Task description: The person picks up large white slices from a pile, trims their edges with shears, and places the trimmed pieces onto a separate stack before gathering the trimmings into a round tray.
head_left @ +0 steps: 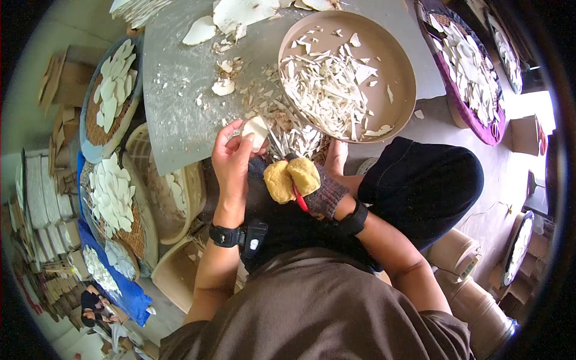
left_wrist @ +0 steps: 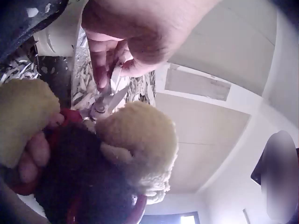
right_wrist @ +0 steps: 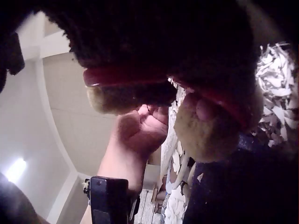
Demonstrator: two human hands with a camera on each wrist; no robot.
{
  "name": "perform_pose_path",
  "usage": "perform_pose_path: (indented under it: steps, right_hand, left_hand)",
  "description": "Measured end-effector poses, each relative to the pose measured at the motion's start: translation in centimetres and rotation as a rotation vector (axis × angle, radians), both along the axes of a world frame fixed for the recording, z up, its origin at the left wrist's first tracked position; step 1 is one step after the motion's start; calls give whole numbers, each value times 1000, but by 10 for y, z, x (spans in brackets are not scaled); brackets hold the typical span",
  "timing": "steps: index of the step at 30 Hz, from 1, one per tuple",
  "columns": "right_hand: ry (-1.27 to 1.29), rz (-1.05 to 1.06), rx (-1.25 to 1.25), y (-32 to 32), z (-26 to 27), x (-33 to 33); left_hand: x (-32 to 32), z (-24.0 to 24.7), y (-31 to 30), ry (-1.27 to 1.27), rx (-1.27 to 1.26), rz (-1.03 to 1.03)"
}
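In the head view my bare left hand [head_left: 233, 161] pinches a thin white slice [head_left: 257, 131] between thumb and fingers. My right hand [head_left: 327, 193], in a dark knitted glove with bare fingertips, grips scissors with red handles [head_left: 300, 200]. Yellow sponge pads [head_left: 279, 182] are wrapped about the grip. The metal blades [left_wrist: 99, 108] stand parted in the left wrist view, pointing up at the left fingers and the slice. Much of the slice is hidden by the fingers there. White cut scraps [head_left: 307, 143] lie in a heap just beyond the scissors.
A wide tan round tray [head_left: 390, 54] holding white shards overlaps the grey table [head_left: 174, 114]. Larger white pieces [head_left: 223, 87] lie on the table. Round woven trays [head_left: 96, 123] of slices and a yellow basket [head_left: 195, 192] stand left; a purple-edged tray [head_left: 459, 114] stands right. Another person [head_left: 93, 306] sits far left.
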State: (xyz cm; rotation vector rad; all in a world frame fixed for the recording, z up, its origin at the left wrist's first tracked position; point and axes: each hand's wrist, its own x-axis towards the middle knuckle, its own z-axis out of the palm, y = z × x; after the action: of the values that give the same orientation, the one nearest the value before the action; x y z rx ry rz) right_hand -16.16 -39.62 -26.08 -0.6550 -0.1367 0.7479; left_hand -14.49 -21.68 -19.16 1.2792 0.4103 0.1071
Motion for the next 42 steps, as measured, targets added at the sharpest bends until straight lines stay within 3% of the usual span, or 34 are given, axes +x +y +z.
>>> perform_pose_path:
  steps: [4, 9, 12, 17, 21, 23, 25, 33, 38, 41, 42]
  right_hand:
    - [12, 45, 39, -2, -5, -3]
    - [-56, -9, -156, -1, 12, -6]
    - [51, -11, 5, -1, 5, -8]
    - [-9, -34, -218, 8, -31, -14]
    - [-216, -28, -425, 7, -29, -13]
    - [-108, 5, -278, 4, -26, -10]
    - [147, 78, 1, -3, -21, -3]
    - [27, 76, -125, 9, -51, -17]
    - [75, 50, -98, 19, -70, -26]
    - [369, 44, 140, 23, -101, -32]
    - [541, 65, 271, 11, -86, -21]
  left_hand:
    - [2, -2, 1, 71, -1, 5]
    - [7, -1, 11, 140, -27, -69]
    - [7, 1, 12, 128, 25, -119]
    - [7, 12, 9, 78, 150, -260]
    - [5, -7, -1, -77, 207, -16]
    - [5, -13, -8, -105, 172, 127]
    - [6, -17, -6, -81, 170, 104]
    - [13, -16, 17, 92, 89, -40]
    - [11, -16, 14, 48, -16, 71]
    - [9, -14, 14, 1, -14, 69]
    - [8, -12, 14, -15, 3, 59]
